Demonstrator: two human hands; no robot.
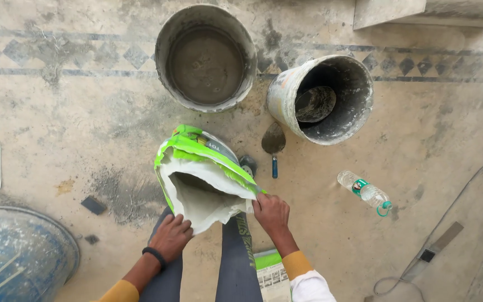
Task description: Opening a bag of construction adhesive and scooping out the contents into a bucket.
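Nearest the camera, the left hand (170,236) grips the lower torn edge of the green and white bag (202,179), fingers curled on the paper. The right hand (271,213) pinches the bag's right rim, holding its mouth open. The bag stands on the floor (85,123) between the person's legs. Beyond the bag lies a trowel (273,146); past that, an upright grey bucket (206,56) and a tipped bucket (322,98). Right of the bag lies a plastic bottle (364,191)
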